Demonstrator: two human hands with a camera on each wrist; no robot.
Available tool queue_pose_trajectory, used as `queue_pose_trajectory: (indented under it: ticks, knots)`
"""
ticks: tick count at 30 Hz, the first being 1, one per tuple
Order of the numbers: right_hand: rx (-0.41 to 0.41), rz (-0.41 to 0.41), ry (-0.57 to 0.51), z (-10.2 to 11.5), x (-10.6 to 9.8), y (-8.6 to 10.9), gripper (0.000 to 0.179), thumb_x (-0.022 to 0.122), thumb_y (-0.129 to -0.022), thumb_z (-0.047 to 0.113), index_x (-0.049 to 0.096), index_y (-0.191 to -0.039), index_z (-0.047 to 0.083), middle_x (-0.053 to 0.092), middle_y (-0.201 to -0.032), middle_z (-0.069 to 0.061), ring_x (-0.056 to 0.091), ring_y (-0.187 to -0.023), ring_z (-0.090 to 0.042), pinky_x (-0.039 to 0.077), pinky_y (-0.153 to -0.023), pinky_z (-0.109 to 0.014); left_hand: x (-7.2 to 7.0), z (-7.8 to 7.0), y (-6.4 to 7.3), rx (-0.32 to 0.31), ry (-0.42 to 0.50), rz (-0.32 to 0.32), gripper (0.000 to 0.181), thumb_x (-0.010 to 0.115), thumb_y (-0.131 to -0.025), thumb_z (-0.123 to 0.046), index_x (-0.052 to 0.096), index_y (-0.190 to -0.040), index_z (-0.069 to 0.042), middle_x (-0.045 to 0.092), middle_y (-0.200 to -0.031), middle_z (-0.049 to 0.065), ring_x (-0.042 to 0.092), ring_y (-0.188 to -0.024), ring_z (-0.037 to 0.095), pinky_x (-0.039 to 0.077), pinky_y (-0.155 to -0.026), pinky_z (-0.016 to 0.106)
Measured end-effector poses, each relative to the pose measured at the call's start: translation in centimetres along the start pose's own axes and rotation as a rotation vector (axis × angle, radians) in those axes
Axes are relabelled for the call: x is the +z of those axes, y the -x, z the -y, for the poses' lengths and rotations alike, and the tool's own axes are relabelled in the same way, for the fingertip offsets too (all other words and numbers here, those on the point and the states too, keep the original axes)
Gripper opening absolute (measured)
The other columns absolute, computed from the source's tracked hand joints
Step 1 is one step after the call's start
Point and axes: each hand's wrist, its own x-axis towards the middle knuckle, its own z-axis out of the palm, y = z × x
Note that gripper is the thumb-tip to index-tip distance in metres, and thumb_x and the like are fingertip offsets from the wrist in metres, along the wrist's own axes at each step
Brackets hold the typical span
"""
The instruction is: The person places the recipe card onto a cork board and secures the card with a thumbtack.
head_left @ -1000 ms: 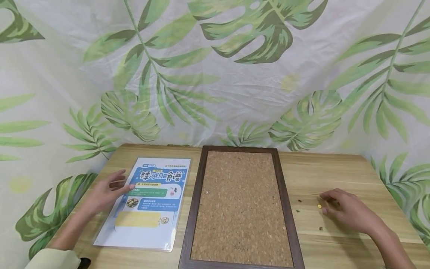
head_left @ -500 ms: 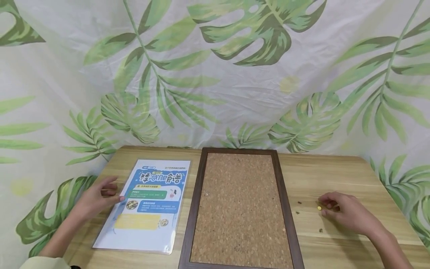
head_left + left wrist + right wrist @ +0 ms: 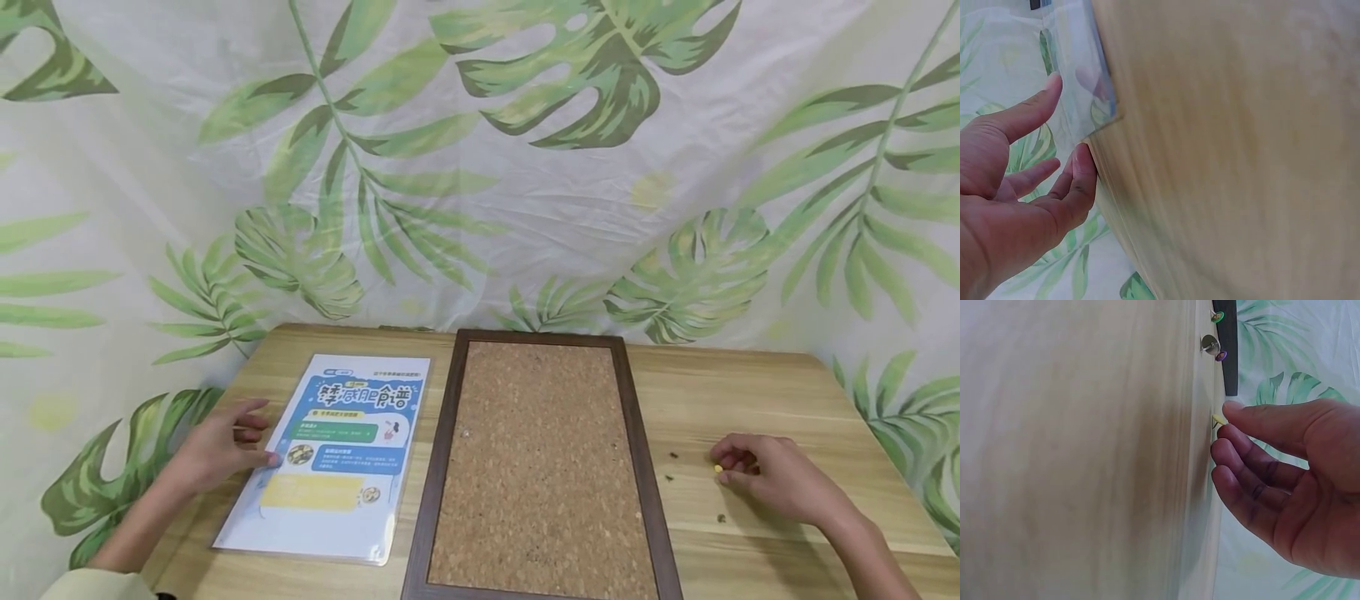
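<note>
Yellow pin (image 3: pixel 1219 419): by the bench (image 3: pixel 720 392), right of the head frame; likely light, stiff, sharp, best pinched at its head's rim.
Right hand (image 3: pixel 780 479): part-curled, thumb and forefinger tips at that pin; cannot tell whether it is gripped.
Left hand (image 3: pixel 221 446): loosely open, holding nothing, thumb at the left edge of the sheet (image 3: pixel 326 458).
Sheet handling: probably light, bendy, slippery; take a side edge.
Pins: four, counting one green pin (image 3: pixel 1217 317), one grey pin (image 3: pixel 1211 344), one purple pin (image 3: pixel 1221 356).
Flat things: one sheet, one board (image 3: pixel 540 467).
</note>
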Motion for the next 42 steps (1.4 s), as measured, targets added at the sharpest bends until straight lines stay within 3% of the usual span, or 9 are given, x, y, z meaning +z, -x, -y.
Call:
queue_pose_trajectory:
  ticks: [7,12,16,22,25,33,38,42]
  knots:
    - [-0.033,0.000,0.034,-0.3,0.2,-0.4,0.013,0.081,-0.092,0.004,0.078,-0.102,0.011,0.069,-0.087,0.009,0.057,-0.078,0.006,0.054,-0.068,-0.022,0.6,-1.0,-0.3,-0.024,-0.064,0.009,0.097,0.099,-0.074,-0.014,0.047,-0.151,0.015,0.069,-0.119,0.028,0.064,-0.096,0.029,0.053,-0.071,0.028]
    - [-0.040,0.008,0.050,-0.3,0.2,-0.7,0.014,0.080,-0.092,0.002,0.078,-0.101,0.011,0.069,-0.087,0.009,0.056,-0.077,0.005,0.053,-0.067,-0.022,0.7,-2.1,-0.4,-0.064,-0.099,0.018,0.094,0.098,-0.075,-0.014,0.048,-0.149,0.014,0.069,-0.110,0.022,0.062,-0.092,0.027,0.053,-0.074,0.035]
    - [-0.035,-0.001,0.066,-0.2,0.1,-0.8,0.014,0.080,-0.091,0.002,0.078,-0.100,0.012,0.069,-0.086,0.009,0.056,-0.076,0.005,0.052,-0.067,-0.022,0.8,-2.9,-0.6,-0.089,-0.065,0.035,0.089,0.095,-0.078,-0.008,0.046,-0.149,0.016,0.066,-0.113,0.026,0.060,-0.092,0.029,0.054,-0.077,0.039]
    - [-0.030,0.005,0.064,-0.1,0.0,-0.7,0.014,0.079,-0.091,0.002,0.077,-0.100,0.012,0.069,-0.086,0.009,0.055,-0.077,0.006,0.052,-0.067,-0.022,1.1,-3.8,-0.8,-0.118,-0.018,0.053,0.083,0.090,-0.081,0.000,0.044,-0.149,0.016,0.066,-0.116,0.030,0.065,-0.094,0.030,0.056,-0.076,0.037]
    - [-0.028,0.008,0.055,-0.1,0.1,-0.7,0.014,0.079,-0.091,0.002,0.077,-0.100,0.012,0.069,-0.087,0.009,0.056,-0.077,0.006,0.052,-0.067,-0.022,1.1,-3.7,-0.7,-0.103,0.001,0.060,0.081,0.088,-0.083,0.001,0.044,-0.149,0.016,0.068,-0.113,0.029,0.067,-0.094,0.030,0.058,-0.074,0.035]
    - [-0.030,0.011,0.037,0.0,0.2,-0.7,0.014,0.079,-0.092,0.002,0.077,-0.101,0.012,0.069,-0.087,0.008,0.056,-0.078,0.006,0.053,-0.067,-0.022,1.0,-2.5,0.6,0.013,0.195,0.063,0.071,0.078,-0.089,0.008,0.044,-0.151,0.016,0.063,-0.103,0.018,0.059,-0.086,0.015,0.054,-0.066,0.024]
    - [-0.018,0.012,0.025,0.1,0.0,-0.6,0.013,0.079,-0.092,0.002,0.077,-0.101,0.012,0.069,-0.088,0.008,0.056,-0.078,0.005,0.052,-0.067,-0.022,0.3,-2.5,1.1,0.055,0.360,0.118,0.071,0.070,-0.095,0.010,0.036,-0.158,0.014,0.053,-0.113,0.021,0.061,-0.086,0.008,0.059,-0.070,0.026]
    - [-0.033,0.005,0.013,0.3,0.0,-0.6,0.013,0.079,-0.092,0.003,0.077,-0.100,0.013,0.069,-0.088,0.009,0.056,-0.078,0.006,0.052,-0.068,-0.022,-0.5,-2.7,1.3,0.064,0.402,0.157,0.073,0.069,-0.098,0.007,0.031,-0.160,0.012,0.051,-0.126,0.030,0.067,-0.093,0.008,0.062,-0.074,0.028]
